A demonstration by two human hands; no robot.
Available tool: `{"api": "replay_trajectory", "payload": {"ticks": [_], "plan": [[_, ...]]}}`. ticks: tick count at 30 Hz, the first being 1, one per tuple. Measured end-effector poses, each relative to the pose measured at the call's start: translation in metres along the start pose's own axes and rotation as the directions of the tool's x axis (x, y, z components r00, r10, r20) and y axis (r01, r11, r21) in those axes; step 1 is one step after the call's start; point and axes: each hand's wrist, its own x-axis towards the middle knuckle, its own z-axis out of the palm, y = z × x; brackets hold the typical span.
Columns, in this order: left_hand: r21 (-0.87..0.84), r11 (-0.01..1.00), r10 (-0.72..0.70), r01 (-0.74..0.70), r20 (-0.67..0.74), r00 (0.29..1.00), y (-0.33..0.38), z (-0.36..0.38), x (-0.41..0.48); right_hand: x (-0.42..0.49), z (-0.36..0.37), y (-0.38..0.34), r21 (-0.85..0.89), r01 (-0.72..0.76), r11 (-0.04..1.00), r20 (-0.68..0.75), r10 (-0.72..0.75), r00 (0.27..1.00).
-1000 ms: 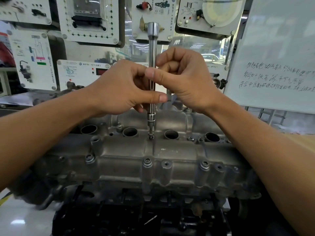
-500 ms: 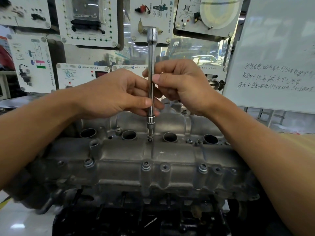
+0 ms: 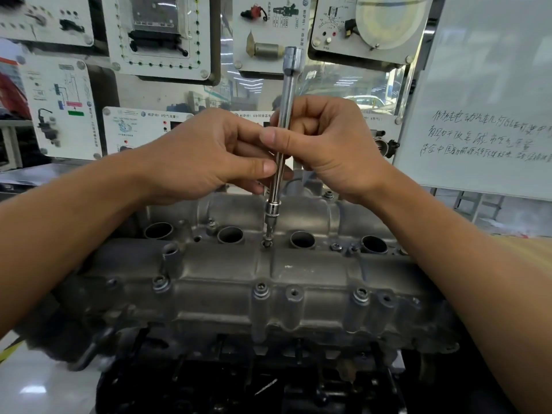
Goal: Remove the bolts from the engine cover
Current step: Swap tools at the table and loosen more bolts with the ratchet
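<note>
Workshop, white training panels behind. Left hand and right hand pinch the long chrome extension bar, its tip on the small steel bolt toward 12 o'clock on the grey cast-metal engine cover. Best held plumb, pressed lightly, twirled counter-clockwise.

L: my left hand pinches the bar between thumb and fingers | R: my right hand pinches it just higher, fingers curled | arms: both forearms bare, angled inward, hands close together

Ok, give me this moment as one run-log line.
tool: extension bar, tip on centre bolt | left hand: pinches bar | right hand: pinches bar higher | engine cover: front bolts seated
</note>
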Motion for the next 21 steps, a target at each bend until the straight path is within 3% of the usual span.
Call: {"api": "replay_trajectory", "payload": {"ticks": [6, 12, 18, 21], "plan": [[0.014, 1.0, -0.009, 0.01, -0.096, 0.995, -0.003, 0.002, 0.002, -0.001, 0.001, -0.001, 0.019, -0.015, 1.0, 0.034, 0.014, 0.999], [0.008, 0.999, -0.045, 0.045, 0.054, 0.998, -0.001, 0.003, -0.001, -0.002, 0.003, -0.004, 0.028, -0.009, 1.0, 0.022, 0.008, 1.0], [0.215, 0.976, 0.051, -0.027, -0.106, 0.993, 0.002, 0.016, 0.001, -0.004, 0.003, -0.005, 0.062, -0.006, 0.998, 0.062, 0.002, 0.998], [0.27, 0.963, 0.025, 0.007, -0.117, 0.993, -0.002, 0.019, 0.002, -0.005, 0.004, -0.005, 0.077, 0.003, 0.997, 0.123, -0.012, 0.992]]}}
